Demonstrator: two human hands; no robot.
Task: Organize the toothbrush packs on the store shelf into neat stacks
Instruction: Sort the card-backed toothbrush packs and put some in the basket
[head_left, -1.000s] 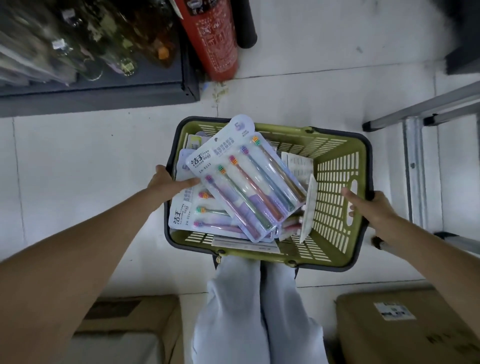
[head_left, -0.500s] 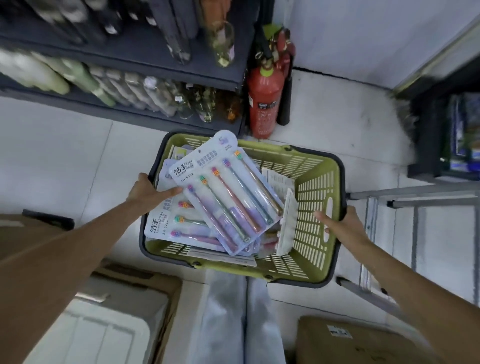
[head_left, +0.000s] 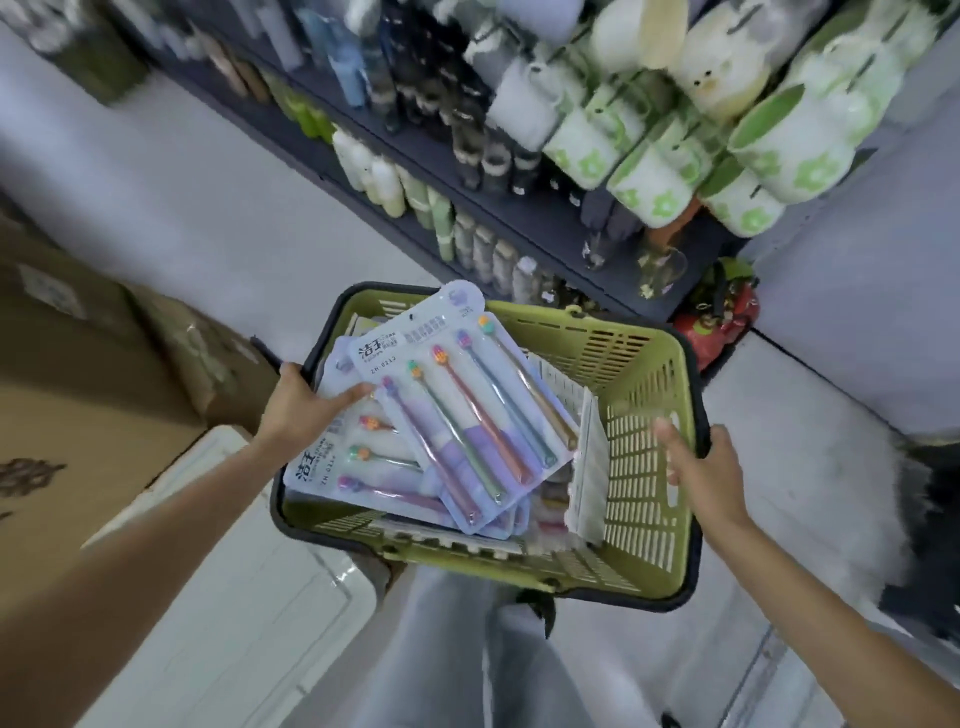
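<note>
A green basket (head_left: 644, 364) is held at both short edges. Its left rim is grasped by the left hand (head_left: 301, 410), the thumb laid on the top pack (head_left: 457, 410). The right rim is gripped by the right hand (head_left: 698, 462). The packs are piled loosely in the left part; the right part is free behind a white divider (head_left: 589, 467). A shelf (head_left: 545, 228) stands near ahead.

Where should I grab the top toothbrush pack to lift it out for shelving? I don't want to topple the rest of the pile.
Probably pinch the top toothbrush pack by its flat header card at the far end, coming from above: that end sticks up past the basket rim, clear of the other packs.
</note>
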